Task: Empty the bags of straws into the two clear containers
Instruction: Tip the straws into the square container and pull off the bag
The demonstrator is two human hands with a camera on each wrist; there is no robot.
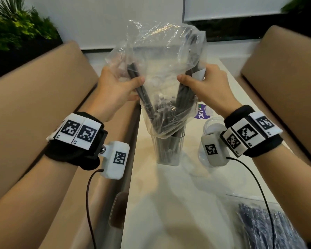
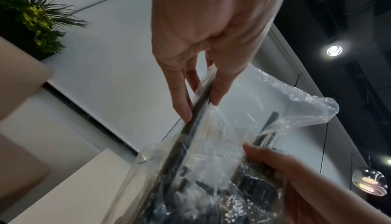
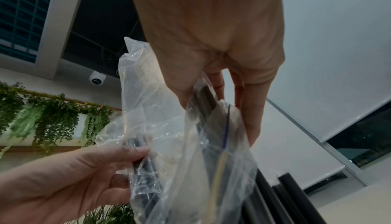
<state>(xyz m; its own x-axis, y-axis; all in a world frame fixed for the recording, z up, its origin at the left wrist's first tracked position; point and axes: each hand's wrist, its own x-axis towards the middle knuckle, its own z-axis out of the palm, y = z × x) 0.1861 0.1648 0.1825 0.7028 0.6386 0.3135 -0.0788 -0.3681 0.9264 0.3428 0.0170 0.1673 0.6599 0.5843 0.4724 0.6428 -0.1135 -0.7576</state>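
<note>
A clear plastic bag (image 1: 162, 72) is held upside down, its mouth inside a tall clear container (image 1: 168, 150) on the white table. Black straws (image 1: 145, 97) slant down through the bag into the container, which holds several. My left hand (image 1: 118, 87) pinches the bag and a bundle of straws on its left side. My right hand (image 1: 203, 83) pinches the bag and straws on its right. In the left wrist view the left hand (image 2: 201, 93) grips straws (image 2: 190, 135) through the film. The right hand (image 3: 222, 107) does the same on the bag (image 3: 160, 127) in the right wrist view.
A second clear container (image 1: 212, 126) stands right of the first, partly behind my right wrist. Another bag of dark straws (image 1: 266, 227) lies at the table's near right. A purple-labelled packet (image 1: 203, 112) lies behind. Tan seat backs (image 1: 43, 83) flank the narrow table (image 1: 169, 203).
</note>
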